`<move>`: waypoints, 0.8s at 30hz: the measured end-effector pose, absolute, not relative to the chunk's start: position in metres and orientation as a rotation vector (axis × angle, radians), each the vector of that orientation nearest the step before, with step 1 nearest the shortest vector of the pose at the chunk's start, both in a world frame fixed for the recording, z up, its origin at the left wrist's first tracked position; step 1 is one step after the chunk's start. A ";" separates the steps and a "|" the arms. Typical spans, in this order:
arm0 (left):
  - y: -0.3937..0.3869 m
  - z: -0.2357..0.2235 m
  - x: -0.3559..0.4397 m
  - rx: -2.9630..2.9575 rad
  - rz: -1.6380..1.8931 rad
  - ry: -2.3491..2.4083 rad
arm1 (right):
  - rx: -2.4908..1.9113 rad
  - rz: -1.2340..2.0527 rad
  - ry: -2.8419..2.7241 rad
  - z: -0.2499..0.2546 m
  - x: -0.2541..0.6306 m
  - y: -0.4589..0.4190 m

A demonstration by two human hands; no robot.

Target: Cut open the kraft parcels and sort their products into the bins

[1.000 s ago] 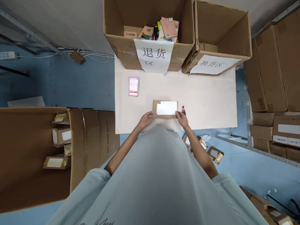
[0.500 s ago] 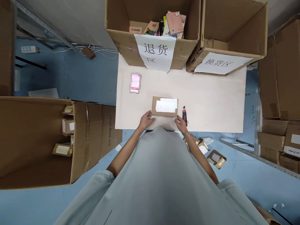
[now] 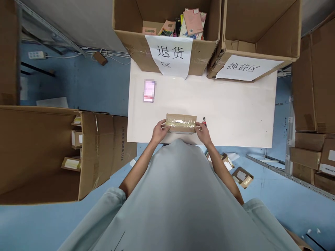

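Observation:
A small brown cardboard box (image 3: 181, 118) is held at the front of the white table, its side with shiny clear tape turned up. A thin strip of its white label shows along the near edge. My left hand (image 3: 160, 131) grips the box's left end, fingers on the end and thumb in front. At the opposite end, my right hand (image 3: 202, 133) closes on the box in the same way. Just beyond the right hand lies a red and black utility knife (image 3: 204, 121), its handle partly hidden by that hand.
A large carton (image 3: 133, 48) with booklets and a second carton (image 3: 220, 68), both with paper signs, stand along the table's (image 3: 235, 111) back. A blurred pinkish item (image 3: 149, 90) lies left. Another big carton (image 3: 104, 150) holds small parcels; opened boxes (image 3: 243, 177) lie on the floor.
The small box has been tipped from label-up to taped side up. Both hands have closed on its ends, and the right hand now covers part of the knife.

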State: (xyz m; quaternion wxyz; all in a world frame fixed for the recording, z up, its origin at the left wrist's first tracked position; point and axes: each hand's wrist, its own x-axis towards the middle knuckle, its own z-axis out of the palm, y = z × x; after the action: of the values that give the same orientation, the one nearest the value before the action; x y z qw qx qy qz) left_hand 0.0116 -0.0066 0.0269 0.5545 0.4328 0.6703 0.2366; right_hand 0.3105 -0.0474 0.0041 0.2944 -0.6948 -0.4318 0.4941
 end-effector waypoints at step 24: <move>-0.049 0.113 0.085 1.485 0.326 1.364 | -2.134 1.204 -0.962 -0.016 0.380 -0.082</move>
State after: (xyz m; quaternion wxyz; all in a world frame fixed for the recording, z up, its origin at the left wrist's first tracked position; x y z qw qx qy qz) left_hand 0.0849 -0.0494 0.1131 0.5224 0.6200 0.5694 0.1362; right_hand 0.3800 -0.0820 -0.0156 0.2520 -0.7845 -0.3538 0.4426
